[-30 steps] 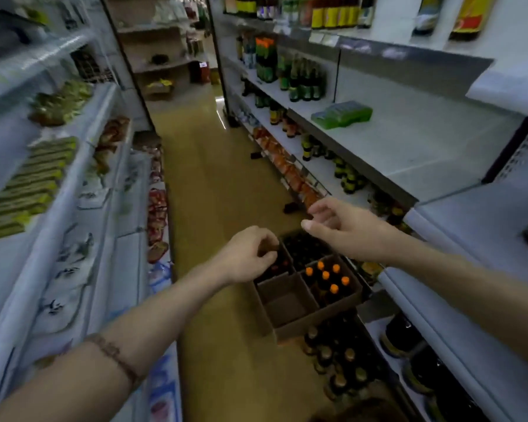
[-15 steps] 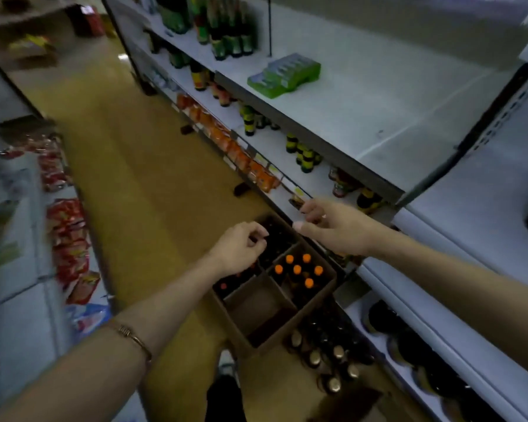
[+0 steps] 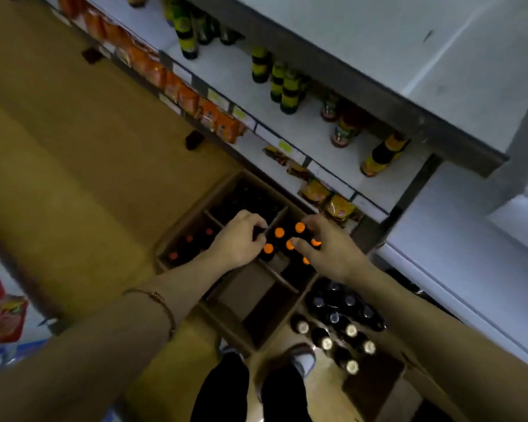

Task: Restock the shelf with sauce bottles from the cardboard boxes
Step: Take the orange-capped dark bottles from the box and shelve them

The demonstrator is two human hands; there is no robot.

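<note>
Both hands now lower—left hand (image 3: 238,239) curled, right hand (image 3: 323,248) spread—over orange-capped bottles (image 3: 279,232).

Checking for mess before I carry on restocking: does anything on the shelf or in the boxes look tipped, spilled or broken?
No spill or breakage shows. One yellow-labelled bottle at the shelf end seems to lean, though the wide lens may cause that.
</note>
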